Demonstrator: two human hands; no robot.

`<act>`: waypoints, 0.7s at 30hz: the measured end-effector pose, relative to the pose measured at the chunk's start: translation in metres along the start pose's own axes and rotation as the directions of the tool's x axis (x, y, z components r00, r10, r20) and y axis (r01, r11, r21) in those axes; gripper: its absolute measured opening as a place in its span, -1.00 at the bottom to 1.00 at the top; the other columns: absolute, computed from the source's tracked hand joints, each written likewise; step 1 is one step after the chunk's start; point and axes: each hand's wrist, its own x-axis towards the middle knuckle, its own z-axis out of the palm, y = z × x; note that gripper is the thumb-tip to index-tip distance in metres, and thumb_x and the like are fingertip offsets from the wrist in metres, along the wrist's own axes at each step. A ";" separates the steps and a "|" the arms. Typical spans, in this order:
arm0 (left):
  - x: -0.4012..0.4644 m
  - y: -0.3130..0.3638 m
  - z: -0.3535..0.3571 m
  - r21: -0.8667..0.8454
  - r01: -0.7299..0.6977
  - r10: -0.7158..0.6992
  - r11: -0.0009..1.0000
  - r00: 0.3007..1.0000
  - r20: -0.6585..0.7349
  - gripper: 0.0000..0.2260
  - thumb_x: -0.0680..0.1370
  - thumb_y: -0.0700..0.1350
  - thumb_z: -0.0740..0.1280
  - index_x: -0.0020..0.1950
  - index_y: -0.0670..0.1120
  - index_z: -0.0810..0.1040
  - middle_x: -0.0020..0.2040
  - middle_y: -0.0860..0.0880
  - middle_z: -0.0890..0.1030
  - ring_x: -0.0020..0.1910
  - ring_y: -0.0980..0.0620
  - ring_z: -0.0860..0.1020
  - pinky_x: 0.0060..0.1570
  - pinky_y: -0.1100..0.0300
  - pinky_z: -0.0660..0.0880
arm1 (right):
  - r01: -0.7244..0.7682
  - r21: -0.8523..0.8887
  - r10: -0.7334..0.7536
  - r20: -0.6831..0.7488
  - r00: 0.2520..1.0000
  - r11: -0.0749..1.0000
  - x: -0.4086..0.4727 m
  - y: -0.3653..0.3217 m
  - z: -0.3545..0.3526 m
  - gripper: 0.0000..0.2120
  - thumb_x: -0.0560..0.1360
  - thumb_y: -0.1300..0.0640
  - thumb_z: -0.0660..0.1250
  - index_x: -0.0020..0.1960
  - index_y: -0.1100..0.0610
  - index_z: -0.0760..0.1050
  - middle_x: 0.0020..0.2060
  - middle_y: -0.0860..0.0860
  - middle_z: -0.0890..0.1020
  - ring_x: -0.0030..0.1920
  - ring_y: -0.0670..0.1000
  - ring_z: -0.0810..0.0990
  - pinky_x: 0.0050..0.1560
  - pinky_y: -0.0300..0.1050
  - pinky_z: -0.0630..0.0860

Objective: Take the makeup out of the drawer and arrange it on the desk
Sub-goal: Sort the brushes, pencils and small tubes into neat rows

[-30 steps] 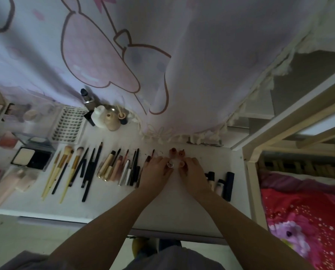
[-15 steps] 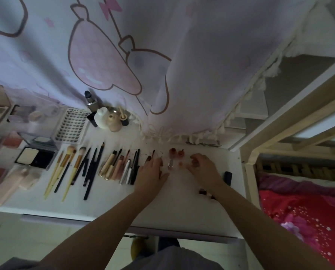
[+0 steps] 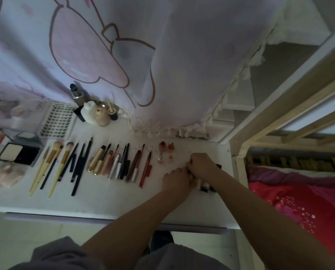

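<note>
White surface (image 3: 104,201) under pink curtain | brushes (image 3: 51,164), pencils laid in row | lipstick tubes (image 3: 203,185) at right edge; my left hand (image 3: 175,179) and right hand (image 3: 202,165) on them, finger closure unclear | I judge them light, stiff, slick: pinch mid-barrel.

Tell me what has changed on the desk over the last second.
Both hands left the small nail polish bottles and moved right: the left hand and right hand now meet over the dark tubes near the desk's right edge. Whether they grip anything is unclear. The brushes and pencils stayed in their row.
</note>
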 end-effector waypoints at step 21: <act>-0.050 -0.046 -0.063 -0.246 -0.190 0.151 0.950 0.974 -0.172 -0.66 0.64 -0.01 0.08 0.35 -0.11 0.36 0.12 -0.13 0.56 0.05 -0.13 0.54 -0.05 0.13 0.44 | 0.060 0.862 -0.049 -0.041 0.998 0.503 -0.068 -0.037 -0.015 -0.74 0.58 -0.02 0.20 -0.20 0.12 0.38 -0.46 -0.02 0.40 -0.52 -0.12 0.30 -0.51 -0.27 0.24</act>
